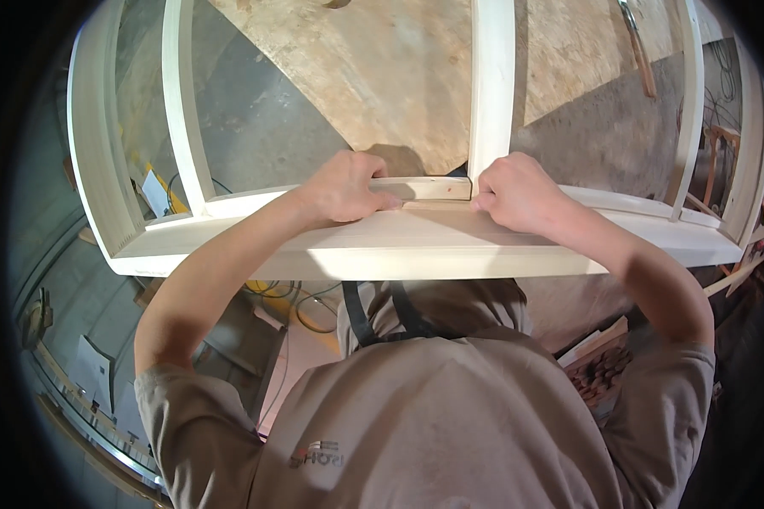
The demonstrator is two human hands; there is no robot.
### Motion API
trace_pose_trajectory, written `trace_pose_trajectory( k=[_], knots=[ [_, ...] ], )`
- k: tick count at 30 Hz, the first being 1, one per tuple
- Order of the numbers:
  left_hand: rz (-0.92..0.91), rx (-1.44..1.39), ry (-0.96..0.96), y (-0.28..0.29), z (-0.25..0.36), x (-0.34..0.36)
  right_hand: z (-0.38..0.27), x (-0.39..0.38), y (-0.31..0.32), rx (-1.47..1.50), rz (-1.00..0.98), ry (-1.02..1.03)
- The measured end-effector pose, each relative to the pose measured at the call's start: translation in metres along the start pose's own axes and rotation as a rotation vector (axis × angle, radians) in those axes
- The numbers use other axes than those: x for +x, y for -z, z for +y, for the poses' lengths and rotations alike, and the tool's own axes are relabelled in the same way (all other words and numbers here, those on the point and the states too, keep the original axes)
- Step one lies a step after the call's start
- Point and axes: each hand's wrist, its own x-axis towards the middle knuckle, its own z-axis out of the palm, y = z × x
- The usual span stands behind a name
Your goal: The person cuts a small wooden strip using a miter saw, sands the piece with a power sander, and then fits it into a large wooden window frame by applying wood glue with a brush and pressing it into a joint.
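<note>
A pale wooden frame lies in front of my body, with its long near rail running left to right. Along this rail, a short wooden strip sits between my hands, its right end beside the foot of the middle crossbar. My left hand is closed over the strip's left part, thumb toward me. My right hand is closed round the inner edge of the frame at the crossbar's foot. Its thumb tip rests near the strip's end, and the remaining fingers are curled out of sight.
A plywood sheet lies on the grey floor beyond the rail. On it, toward the right, is a wooden-handled tool. Cables trail beneath the frame near my legs. Wood pieces stick out past the right corner.
</note>
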Motion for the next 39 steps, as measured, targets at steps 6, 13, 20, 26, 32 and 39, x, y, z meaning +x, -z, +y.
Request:
trace_pose_trajectory(
  k=[6, 13, 20, 26, 32, 39],
  knots=[
    [-0.047, -0.037, 0.025, 0.006, -0.002, 0.002, 0.007, -0.001, -0.005, 0.229, -0.012, 0.023],
    [-0.149, -0.09, -0.005, 0.012, 0.0, 0.001, 0.016, -0.017, 0.002, 0.127, 0.102, 0.112],
    [-0.206, -0.171, -0.064, 0.008, -0.022, 0.009, 0.015, 0.005, 0.007, -0.206, 0.033, 0.478],
    [-0.306, -0.445, -0.106, 0.013, -0.045, 0.02, 0.023, 0.002, 0.004, -0.079, -0.019, 0.547],
    [-0.167, -0.072, -0.198, 0.007, -0.022, 0.011, 0.023, -0.003, 0.005, -0.238, 0.093, 0.65],
    [-0.06, -0.136, -0.12, -0.002, -0.015, 0.013, 0.028, -0.004, -0.002, -0.223, 0.159, 0.679]
  ],
)
